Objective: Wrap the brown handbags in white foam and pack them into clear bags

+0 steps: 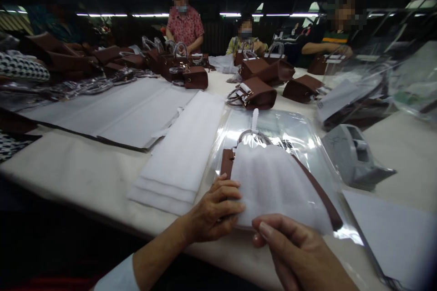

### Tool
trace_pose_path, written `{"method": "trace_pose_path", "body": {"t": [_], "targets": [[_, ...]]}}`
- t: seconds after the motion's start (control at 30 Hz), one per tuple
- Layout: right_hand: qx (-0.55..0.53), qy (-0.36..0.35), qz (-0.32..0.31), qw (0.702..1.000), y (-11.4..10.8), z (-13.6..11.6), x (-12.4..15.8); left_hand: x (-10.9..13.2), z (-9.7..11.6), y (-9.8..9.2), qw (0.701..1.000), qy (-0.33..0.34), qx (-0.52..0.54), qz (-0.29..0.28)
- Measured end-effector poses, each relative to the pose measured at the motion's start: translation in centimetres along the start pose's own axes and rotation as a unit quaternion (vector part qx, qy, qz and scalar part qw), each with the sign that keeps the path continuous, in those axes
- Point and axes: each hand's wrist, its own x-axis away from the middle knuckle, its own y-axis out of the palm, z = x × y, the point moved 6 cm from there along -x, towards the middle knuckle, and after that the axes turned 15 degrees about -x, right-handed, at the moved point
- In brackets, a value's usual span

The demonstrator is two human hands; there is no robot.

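A brown handbag [321, 191] lies in front of me, its front covered by a thin white sheet [273, 186]. A looped handle [251, 137] and a white tag strip [255, 119] show at its far end. Under it spreads a clear plastic bag [300, 132] with dark print. My left hand [218, 209] grips the handbag's left side, fingers bent over the white sheet. Near the sheet's lower edge, my right hand [290, 245] has thumb and forefinger pressed together; whatever is between them cannot be made out.
Left of the handbag lie stacked white sheets [184, 150] and a wide grey-white sheet [136, 109]. A grey tape dispenser [358, 157] stands to the right, beside a white stack [392, 232]. Brown handbags [257, 93] crowd the table's far side, where several people [186, 27] work.
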Motion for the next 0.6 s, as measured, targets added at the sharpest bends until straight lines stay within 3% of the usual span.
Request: {"method": "trace_pose_path", "body": {"t": [0.1, 0.23, 0.4, 0.6], "targets": [[0.037, 0.007, -0.008, 0.999, -0.1, 1.2, -1.1, 0.3, -0.5, -0.1, 0.999, -0.018, 0.037, 0.013], [0.029, 0.016, -0.008, 0.999, -0.3, 2.2, -1.7, 0.4, -0.9, 0.0, 0.999, 0.009, 0.034, -0.015], [-0.035, -0.005, 0.036, 0.999, 0.0, 2.1, -1.2, 0.5, -1.3, -0.1, 0.998, 0.048, 0.026, -0.024], [0.032, 0.025, 0.034, 0.999, 0.5, 2.0, -1.4, 0.9, -1.3, -0.2, 0.997, 0.064, 0.030, -0.004]]}}
